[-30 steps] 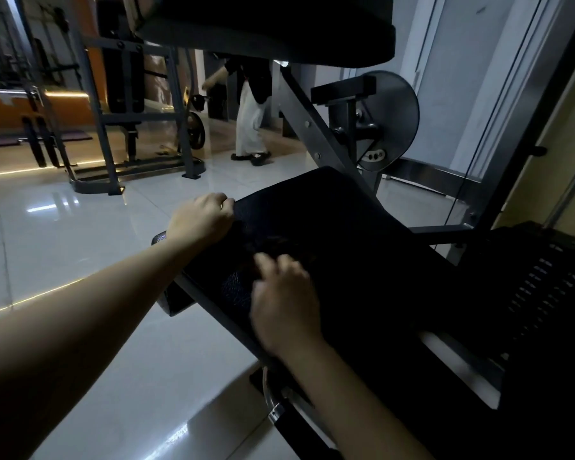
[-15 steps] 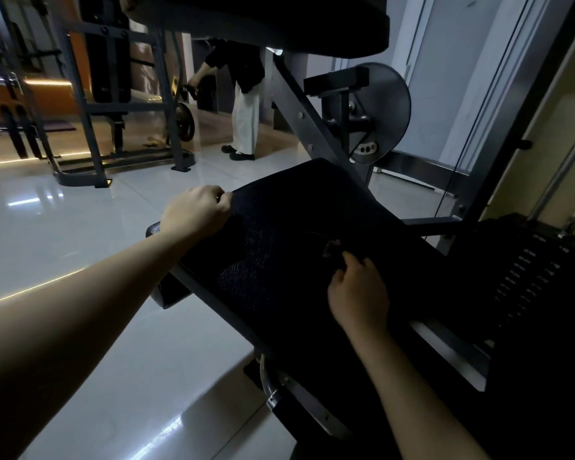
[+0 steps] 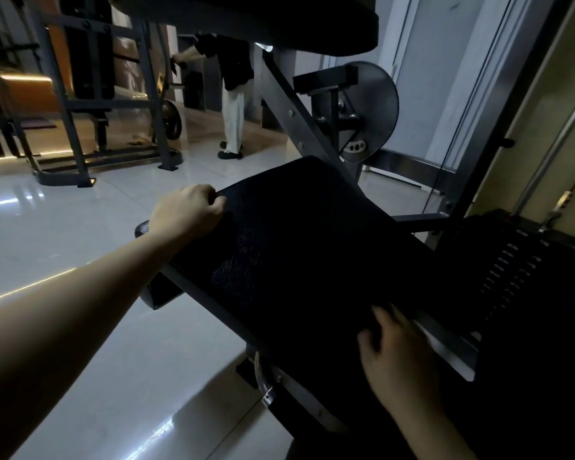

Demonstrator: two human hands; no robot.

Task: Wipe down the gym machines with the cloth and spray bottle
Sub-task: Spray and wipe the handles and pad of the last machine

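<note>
The gym machine's black seat pad [image 3: 312,227] slopes across the middle of the view. A dark textured cloth [image 3: 236,260] seems to lie spread over it, hard to tell apart from the pad in the dim light. My left hand [image 3: 186,210] is closed on the cloth's far-left corner at the pad's edge. My right hand [image 3: 395,346] rests at the pad's near right edge with its fingers apart and blurred. The fingertips vanish into the dark surface, so any grip is hidden. No spray bottle is in view.
A padded rest [image 3: 246,18] overhangs the seat, beside a grey frame strut [image 3: 296,117] and round cam plate [image 3: 369,107]. The weight stack [image 3: 512,270] is at right. Glossy tiled floor [image 3: 63,227] lies left. Behind are another machine frame [image 3: 80,104] and a standing person [image 3: 233,94].
My right hand has slid from the pad's left middle across to its near right edge. My left hand has kept its hold on the far-left corner.
</note>
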